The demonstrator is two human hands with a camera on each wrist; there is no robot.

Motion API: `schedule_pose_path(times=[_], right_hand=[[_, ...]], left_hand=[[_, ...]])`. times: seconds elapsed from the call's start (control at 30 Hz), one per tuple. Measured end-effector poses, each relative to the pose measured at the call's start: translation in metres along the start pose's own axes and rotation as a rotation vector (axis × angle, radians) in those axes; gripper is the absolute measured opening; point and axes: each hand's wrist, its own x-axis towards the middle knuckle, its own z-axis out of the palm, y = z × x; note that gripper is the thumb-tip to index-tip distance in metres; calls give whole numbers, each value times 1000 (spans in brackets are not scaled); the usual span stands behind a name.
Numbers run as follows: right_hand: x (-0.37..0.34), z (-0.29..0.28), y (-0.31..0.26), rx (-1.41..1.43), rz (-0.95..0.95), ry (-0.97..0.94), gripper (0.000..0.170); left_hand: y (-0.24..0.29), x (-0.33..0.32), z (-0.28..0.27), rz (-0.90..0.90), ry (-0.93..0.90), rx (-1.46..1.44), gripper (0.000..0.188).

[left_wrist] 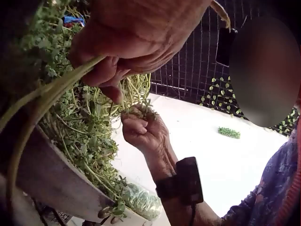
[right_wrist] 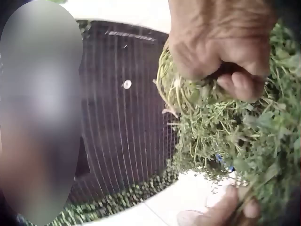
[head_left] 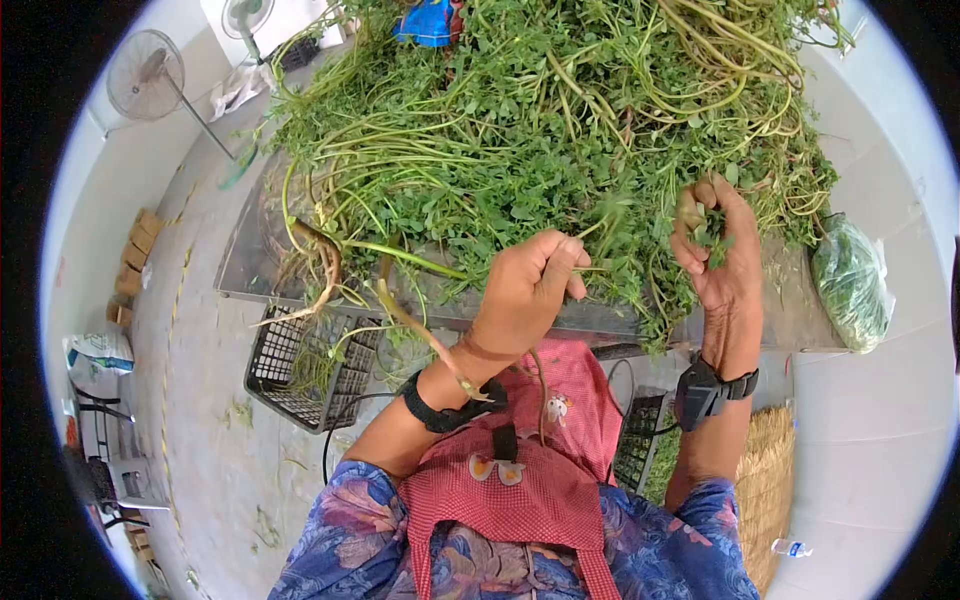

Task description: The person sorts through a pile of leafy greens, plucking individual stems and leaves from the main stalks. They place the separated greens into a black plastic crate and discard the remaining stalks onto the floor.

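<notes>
A large heap of leafy green plants (head_left: 520, 130) with long stems covers the table (head_left: 795, 305) in front of me. At the heap's near edge my left hand (head_left: 522, 290) pinches long green stems (left_wrist: 59, 89) between thumb and fingers. The stems trail back past the wrist, while a short end sticks out beyond the fingertips. To the right, my right hand (head_left: 730, 250) curls its fingers round a small bunch of leafy sprigs (head_left: 712, 240). Brown roots (head_left: 330, 265) lie at the table's left corner, overhanging its edge.
A black plastic crate (head_left: 275, 370) with some stems stands on the floor below left. At the table's right end sits a clear bag of greens (head_left: 850, 285). A blue object (head_left: 430, 25) lies on the heap. A standing fan (head_left: 148, 78) is at the far left.
</notes>
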Motion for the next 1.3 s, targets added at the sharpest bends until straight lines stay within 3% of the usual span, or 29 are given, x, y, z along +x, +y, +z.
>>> schedule_pose_path(times=[0.03,0.1,0.13,0.23,0.3,0.63,0.73,0.8,0.83,0.87,0.97,1.07,1.13,1.2,1.23,1.3], right_hand=[[-2,2,2,1,-6,3,15],[-5,13,12,-345,-95,258,11],[-5,17,14,-347,-94,257,11],[-5,31,18,-1173,-491,10,19],[-6,34,21,-1206,-386,-13,25],[-6,39,38,-1697,-684,-34,10],[2,25,49,-1800,-669,135,5],[12,-12,33,-1945,-763,370,5],[7,-19,20,-1707,-631,478,9],[-3,-32,8,-1627,-654,528,13],[-61,-82,-25,-1647,-405,671,16],[-141,-126,-38,-1762,-162,804,23],[-196,-165,-41,-1840,291,945,27],[-245,-187,-29,-1884,589,986,34],[-260,-191,-24,-1882,590,989,34],[-273,-201,-21,-2130,371,855,44]], left_hand=[[0,0,0,3,-6,1,25],[0,0,1,-5,0,42,24],[0,0,1,-6,2,41,24],[-1,-1,2,33,-1,51,24],[-3,0,4,24,4,38,23],[-1,-1,8,61,95,95,23],[1,-4,11,68,103,118,22],[9,-10,5,62,91,60,23],[9,-9,3,62,91,58,23],[8,-7,0,38,87,-13,23],[3,-2,-6,45,59,-123,25],[6,1,-9,-71,36,-255,28],[5,3,-9,-98,40,-308,29],[5,4,-11,-131,35,-349,30],[5,3,-11,-131,31,-348,30],[5,3,-11,-137,12,-359,30]])
